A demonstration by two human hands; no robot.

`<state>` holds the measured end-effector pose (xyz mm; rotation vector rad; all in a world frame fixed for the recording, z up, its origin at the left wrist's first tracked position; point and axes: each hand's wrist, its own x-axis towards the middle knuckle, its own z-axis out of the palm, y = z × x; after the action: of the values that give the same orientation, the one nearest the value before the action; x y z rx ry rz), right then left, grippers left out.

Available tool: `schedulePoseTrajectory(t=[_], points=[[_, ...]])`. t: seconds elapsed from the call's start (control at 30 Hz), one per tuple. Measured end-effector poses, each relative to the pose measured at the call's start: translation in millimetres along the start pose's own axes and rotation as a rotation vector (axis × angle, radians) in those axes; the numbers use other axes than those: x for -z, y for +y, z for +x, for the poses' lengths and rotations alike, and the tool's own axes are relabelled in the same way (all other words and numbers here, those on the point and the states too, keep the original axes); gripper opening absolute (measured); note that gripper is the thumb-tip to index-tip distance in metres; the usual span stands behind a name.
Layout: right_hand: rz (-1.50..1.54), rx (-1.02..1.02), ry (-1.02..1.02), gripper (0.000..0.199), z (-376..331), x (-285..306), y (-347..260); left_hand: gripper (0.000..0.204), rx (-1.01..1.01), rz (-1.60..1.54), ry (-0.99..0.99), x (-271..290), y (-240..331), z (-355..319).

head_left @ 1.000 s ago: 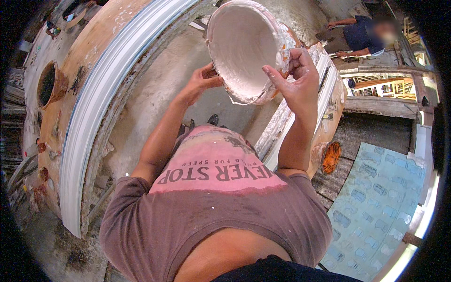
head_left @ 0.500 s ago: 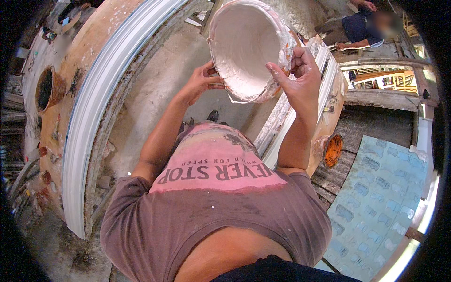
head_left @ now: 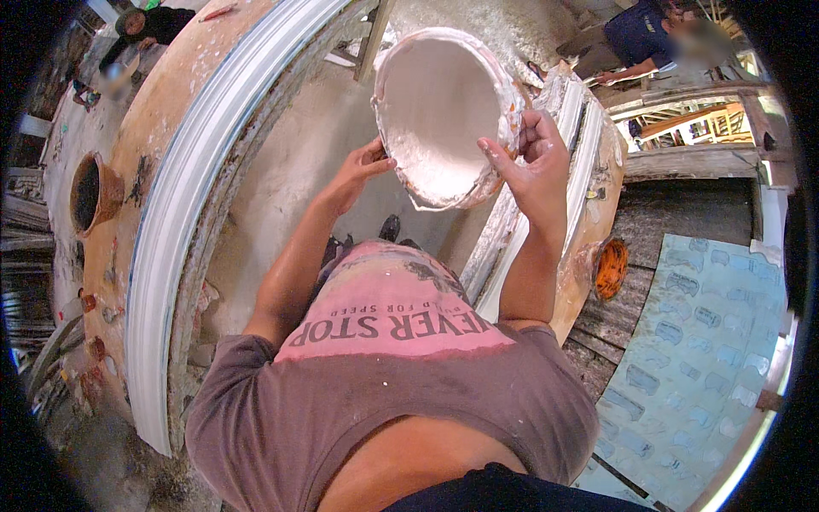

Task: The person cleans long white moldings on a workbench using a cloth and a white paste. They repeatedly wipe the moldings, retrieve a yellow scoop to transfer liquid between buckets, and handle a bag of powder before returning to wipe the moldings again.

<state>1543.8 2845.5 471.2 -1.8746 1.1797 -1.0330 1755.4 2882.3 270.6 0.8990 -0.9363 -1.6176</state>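
Between my hands is a round bucket, tipped so that its mouth faces me. White plaster-like crust coats its rim and inner wall, with orange patches showing at the right side. Pale white material lies along the lower inside; whether it is powder or wet mix I cannot tell. My left hand grips the bucket's lower left side, thumb toward the rim. On the right edge, my right hand is closed round the rim, with white smears on its thumb and fingers. The undersides of the fingers are partly hidden behind the bucket.
A long white moulding curves along the bench at left, beside a brown pot. More white moulding runs at right. Beyond stand an orange-lined bowl and a pale blue patterned sheet. Two people are farther off.
The bucket and both hands sit slightly lower in the picture, and the whole view has shifted. Another person now shows more at the upper left. My grip stays on the bucket.
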Motion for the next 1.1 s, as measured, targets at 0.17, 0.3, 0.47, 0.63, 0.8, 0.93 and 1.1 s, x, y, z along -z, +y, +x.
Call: schedulePoseTrajectory(t=[0.17,0.3,0.47,0.63,0.8,0.93,1.1], points=[[0.141,-0.078,0.071,0.031,-7.3,15.0,5.3,0.053,0.066,-0.153,-0.017,0.9,-2.8,7.8],[0.285,-0.154,0.176,0.028,-12.5,21.0,18.8,0.051,-0.057,-0.145,0.105,15.8,-22.7,21.8],[0.408,-0.295,0.329,0.029,-27.1,22.6,52.0,0.059,0.02,-0.612,0.102,-0.3,-24.6,23.6],[0.483,-0.486,0.369,0.033,-49.9,16.3,72.0,0.063,0.054,-0.78,0.068,-12.4,-40.1,18.9],[0.466,-0.65,0.364,0.03,-79.9,20.0,87.6,0.061,0.023,-0.726,0.149,-37.5,-20.7,19.0],[0.558,-0.693,0.389,0.035,-97.7,16.7,92.4,0.051,0.013,-0.697,0.088,-30.8,-13.9,34.8],[0.521,-0.69,0.366,0.036,-113.2,19.4,106.7,0.049,-0.063,-0.592,0.171,-49.4,12.6,31.4]])
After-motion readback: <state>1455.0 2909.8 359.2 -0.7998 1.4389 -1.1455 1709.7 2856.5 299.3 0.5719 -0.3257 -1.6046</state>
